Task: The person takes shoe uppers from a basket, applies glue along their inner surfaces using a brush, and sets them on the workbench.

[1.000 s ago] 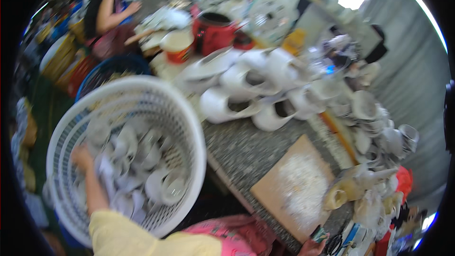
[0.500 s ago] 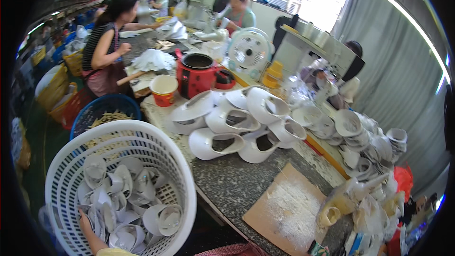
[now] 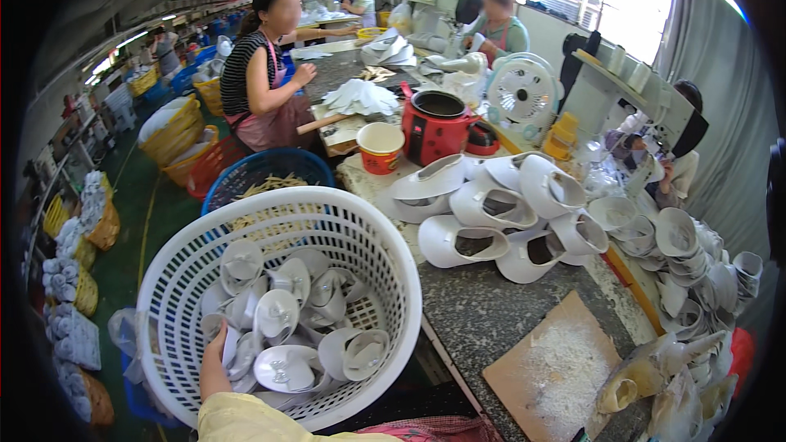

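A large white plastic basket [image 3: 168, 278] stands at the lower left, holding many white shoe uppers [image 3: 276, 313] in a loose heap. From the lower edge my left arm, in a yellow sleeve [image 3: 254, 419], reaches over its near rim. Inside the basket's left side, my left hand [image 3: 214, 363] is closed on the edge of a white shoe upper [image 3: 232, 344]; most of its fingers are hidden. My right hand does not appear. On the speckled table to the right, several white shoe uppers [image 3: 463, 244] are stacked in a pile.
Cardboard dusted with white powder [image 3: 565, 368] lies on the near tabletop. Behind the pile stand a red pot [image 3: 427, 141], a paper tub [image 3: 380, 155] and a fan [image 3: 524, 94]. A blue basket [image 3: 214, 196] borders the white one. A co-worker [image 3: 266, 74] sits across the table.
The view has turned left, so the scene sits farther right. My left hand stays inside the basket's left side, and more of my yellow sleeve shows.
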Demonstrator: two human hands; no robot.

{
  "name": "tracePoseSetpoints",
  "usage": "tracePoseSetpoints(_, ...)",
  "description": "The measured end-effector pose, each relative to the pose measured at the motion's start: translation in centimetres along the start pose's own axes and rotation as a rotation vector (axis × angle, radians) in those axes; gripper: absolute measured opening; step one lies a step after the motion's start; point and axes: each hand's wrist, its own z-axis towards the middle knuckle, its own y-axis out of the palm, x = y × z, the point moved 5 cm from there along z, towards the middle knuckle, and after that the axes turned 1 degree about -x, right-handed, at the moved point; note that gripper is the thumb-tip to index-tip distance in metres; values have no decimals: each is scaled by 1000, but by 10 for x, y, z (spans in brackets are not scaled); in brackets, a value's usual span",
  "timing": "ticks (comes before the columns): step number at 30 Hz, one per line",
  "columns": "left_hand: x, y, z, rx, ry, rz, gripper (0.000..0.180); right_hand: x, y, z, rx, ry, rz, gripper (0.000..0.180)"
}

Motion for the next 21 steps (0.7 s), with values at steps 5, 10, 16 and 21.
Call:
tracePoseSetpoints(5,33,62,-2,-200,-78,-63,75,11,-20,2,-88,57,-38,30)
tracePoseSetpoints(10,54,180,-15,-816,-353,153,74,19,-54,20,167,-40,-37,30)
tracePoseSetpoints(16,143,356,-66,-412,538,1209,43,9,4,12,-196,23,62,36)
tracePoseSetpoints(21,226,258,-67,85,888,868,27,-4,3,5,-224,14,59,37)
